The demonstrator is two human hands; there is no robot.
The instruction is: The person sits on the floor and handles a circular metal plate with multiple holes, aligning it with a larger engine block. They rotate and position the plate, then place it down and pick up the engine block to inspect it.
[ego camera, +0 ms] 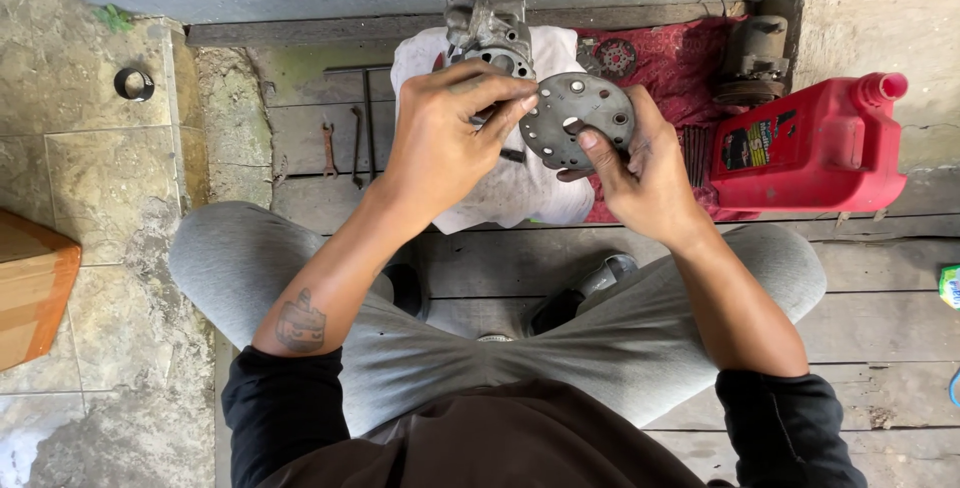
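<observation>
Worn grey plank floor (880,308), stone tiles to the left, concrete wall ahead. White cloth (520,188) and red cloth (680,68) spread on the planks; red jug (810,148) at right. Round grey metal plate (575,118), drilled with many holes, held above the white cloth. Right hand (645,173) grip clamped on plate's lower edge; left hand (450,133) fingertips pinched together at its left rim.

Makeshift repair spot, outdoors or on a porch. Worn wooden plank floor (880,278) beside cracked stone paving (90,178). Wrenches (345,148) lie on the planks; a red oil jug (820,148), greasy metal engine parts (755,58) and rags (680,63) sit close by.
</observation>
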